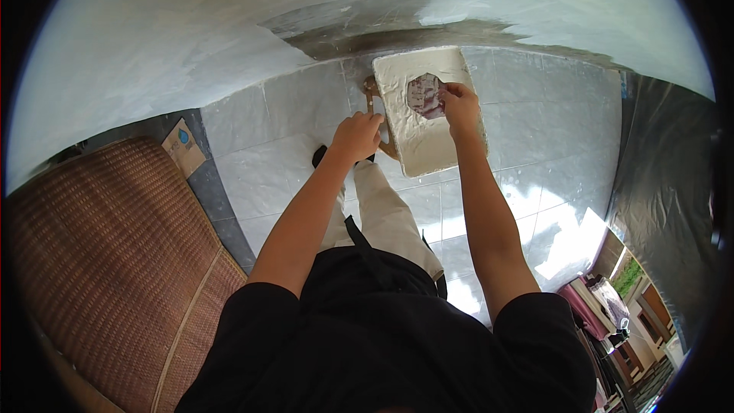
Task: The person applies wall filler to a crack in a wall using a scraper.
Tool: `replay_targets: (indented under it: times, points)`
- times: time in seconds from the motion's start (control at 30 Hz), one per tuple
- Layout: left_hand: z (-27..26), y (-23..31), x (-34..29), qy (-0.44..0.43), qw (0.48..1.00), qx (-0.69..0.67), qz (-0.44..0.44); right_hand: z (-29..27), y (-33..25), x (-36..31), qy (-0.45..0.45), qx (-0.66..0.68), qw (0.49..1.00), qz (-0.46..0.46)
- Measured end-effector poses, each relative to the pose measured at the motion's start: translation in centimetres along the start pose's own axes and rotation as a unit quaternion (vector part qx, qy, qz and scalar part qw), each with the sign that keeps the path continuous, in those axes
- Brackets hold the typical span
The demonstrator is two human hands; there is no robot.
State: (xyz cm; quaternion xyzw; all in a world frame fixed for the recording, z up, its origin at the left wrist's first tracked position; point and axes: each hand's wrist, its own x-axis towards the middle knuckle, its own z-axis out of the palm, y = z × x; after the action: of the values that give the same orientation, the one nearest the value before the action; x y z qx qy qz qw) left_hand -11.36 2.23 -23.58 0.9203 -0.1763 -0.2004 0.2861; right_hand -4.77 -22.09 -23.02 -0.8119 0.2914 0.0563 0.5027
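Note:
A shallow rectangular tray (407, 170) filled with smooth cream-coloured paste stands ahead of me, low beside the wall. My right hand (460, 108) reaches over it. Its fingers pinch the edge of a flat, many-sided, brownish-grey piece (425, 97) smeared with pale streaks, which lies over the paste. My left hand (357, 136) is at the tray's left side, its fingers curled and near the rim. Thin brown, wood-like parts (388, 147) show around that hand; whether it grips one of them is hard to make out.
The pale wall (229, 38) curves across the top, with a darker grey patch (344, 27) above the tray. Grey floor tiles (527, 134) lie below. A brown woven mat (115, 260) and a cardboard piece (183, 148) are at left. Dark plastic sheeting (657, 176) hangs at right.

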Motion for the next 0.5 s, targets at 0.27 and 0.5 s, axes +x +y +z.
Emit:
replay_targets:
  times: [0.27, 0.5]
  points:
    - [2.2, -1.9, 0.7, 0.012, 0.998, -0.04, -0.036, 4.3, 2.9, 2.6, 0.0, -0.147, 0.983, -0.107]
    - [4.0, -2.3, 1.8, 0.042, 0.997, -0.039, -0.045, 7.2, 3.0, 2.9, -0.023, -0.178, 0.973, -0.143]
